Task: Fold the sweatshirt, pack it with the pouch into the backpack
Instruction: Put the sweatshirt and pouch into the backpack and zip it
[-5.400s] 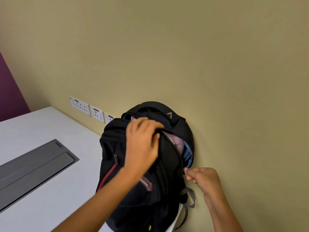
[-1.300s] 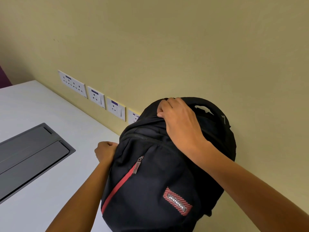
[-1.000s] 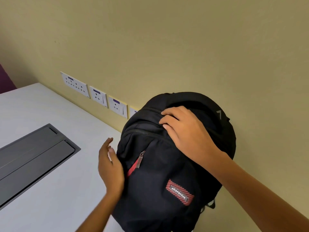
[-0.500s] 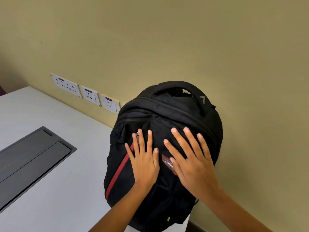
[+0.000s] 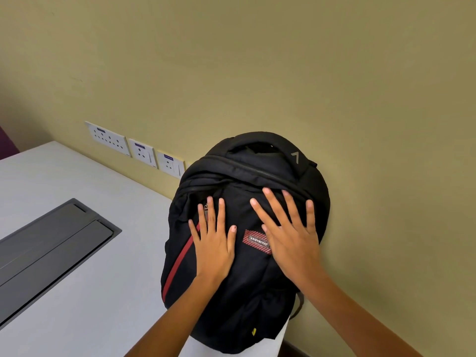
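Left hand [image 5: 215,243] and right hand [image 5: 291,238] press spread flat on the backpack [image 5: 239,305] at the table's [image 5: 90,292] right edge; a sideways shove may topple it off. Its zip seems closed.

The one readable word is the brand name "ARISTOCRAT", in white capitals on a dark bar across a red, diagonally striped patch [image 5: 257,241] on the front of the black fabric backpack [image 5: 244,292]. A pale grey chevron sign [image 5: 295,157] stands at the far right of the backpack's top, and a small yellow mark [image 5: 253,331] near its bottom edge is too small to read. The white wall socket plates [image 5: 109,137] at far left each carry a purple label strip [image 5: 101,130] with print too small to read.
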Motion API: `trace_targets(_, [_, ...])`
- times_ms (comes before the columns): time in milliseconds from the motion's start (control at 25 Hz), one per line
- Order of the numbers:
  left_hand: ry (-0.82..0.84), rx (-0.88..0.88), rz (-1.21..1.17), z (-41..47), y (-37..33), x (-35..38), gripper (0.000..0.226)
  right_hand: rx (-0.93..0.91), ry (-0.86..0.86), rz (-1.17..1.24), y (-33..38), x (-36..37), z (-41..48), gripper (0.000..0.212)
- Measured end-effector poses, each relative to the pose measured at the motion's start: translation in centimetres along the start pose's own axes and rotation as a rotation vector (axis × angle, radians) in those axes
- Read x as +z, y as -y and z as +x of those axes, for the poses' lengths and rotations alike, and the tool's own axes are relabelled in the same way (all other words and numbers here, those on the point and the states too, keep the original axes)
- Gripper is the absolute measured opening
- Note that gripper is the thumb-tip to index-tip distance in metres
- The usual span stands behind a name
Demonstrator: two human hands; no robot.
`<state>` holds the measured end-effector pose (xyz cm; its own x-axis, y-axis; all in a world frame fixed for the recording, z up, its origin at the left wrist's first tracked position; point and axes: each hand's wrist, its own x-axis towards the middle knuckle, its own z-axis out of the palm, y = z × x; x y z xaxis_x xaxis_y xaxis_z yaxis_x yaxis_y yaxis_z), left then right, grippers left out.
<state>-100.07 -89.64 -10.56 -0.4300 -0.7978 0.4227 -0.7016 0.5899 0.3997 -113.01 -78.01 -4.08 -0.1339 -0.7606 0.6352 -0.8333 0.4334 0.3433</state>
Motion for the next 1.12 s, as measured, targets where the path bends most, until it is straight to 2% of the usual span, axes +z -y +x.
trace_targets(160, [-0.006, 0.044, -0.102, -2.6, -1.5, -2.1, 0.061, -0.011, -0.019, 0.103, 0.2, -1.6, -1.3, 0.060])
trace_targets(280, [0.044, 0.158, -0.025, -5.6, -2.2, -1.4, 0.059, -0.100, -0.007, 0.141, 1.1, -1.9, -4.6, 0.054])
trace_targets(400, [0.102, 0.144, 0.071, -6.4, -1.8, 0.0, 0.060, -0.216, 0.068, 0.078, 1.1, -0.9, -7.3, 0.057])
trace_targets(640, [0.207, 0.020, 0.096, -4.1, -2.9, -0.4, 0.063, -0.115, 0.202, 0.126, -0.1, 0.0, -6.2, 0.066])
trace_targets(760, [0.225, 0.075, 0.068, -4.8, -2.2, -0.7, 0.069, -0.100, 0.217, 0.156, 1.0, -0.4, -6.6, 0.064])
trace_targets(880, [0.250, 0.068, -0.209, -5.6, -1.7, -1.7, 0.085, -0.134, 0.172, 0.186, 1.4, -0.8, -6.9, 0.058])
trace_targets(960, [0.225, 0.022, -0.331, -5.8, -2.0, -3.1, 0.086, -0.157, 0.097, 0.253, 1.4, -1.1, -6.5, 0.050])
trace_targets(1080, [0.089, -0.093, -0.400, -5.4, -3.5, -5.8, 0.052, -0.166, -0.067, 0.435, 1.0, -2.3, -4.6, 0.037])
trace_targets(1120, [0.008, -0.092, -0.410, -5.1, -4.1, -6.5, 0.048, -0.168, -0.128, 0.504, 0.7, -2.8, -3.6, 0.033])
